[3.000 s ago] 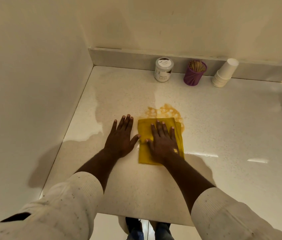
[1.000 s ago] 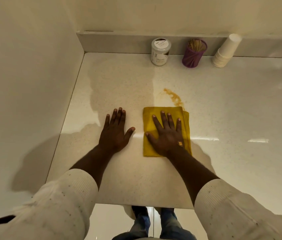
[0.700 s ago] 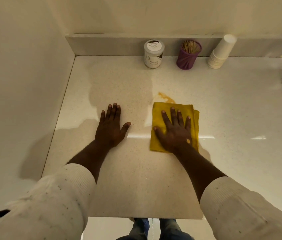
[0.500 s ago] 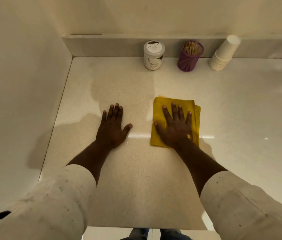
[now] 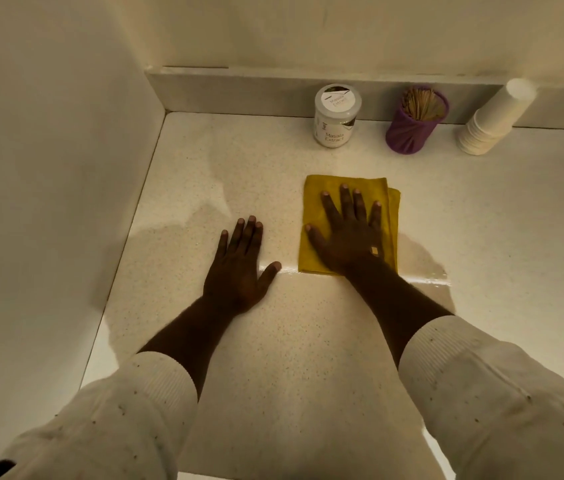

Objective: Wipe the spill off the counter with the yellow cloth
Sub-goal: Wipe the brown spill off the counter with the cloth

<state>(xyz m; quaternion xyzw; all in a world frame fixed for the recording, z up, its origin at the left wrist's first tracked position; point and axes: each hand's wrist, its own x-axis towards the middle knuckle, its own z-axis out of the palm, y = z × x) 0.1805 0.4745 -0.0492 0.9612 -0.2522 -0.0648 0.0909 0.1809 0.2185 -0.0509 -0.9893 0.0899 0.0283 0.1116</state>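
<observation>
Head view: hands [image 5: 294,251] flat, right on yellow cloth [image 5: 315,192].

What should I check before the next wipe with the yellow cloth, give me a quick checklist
1. Right hand flat on the yellow cloth, fingers spread: ok.
2. Left hand braced on bare counter, apart from the cloth: ok.
3. Orange spill visible around the cloth: none showing; whether any remains under it, cannot tell.
4. Counter dry: not ok, a wet sheen lies right of the cloth.
5. Path toward the back: ok for now; the jar, purple holder and cup stack stand apart at the back edge.
</observation>
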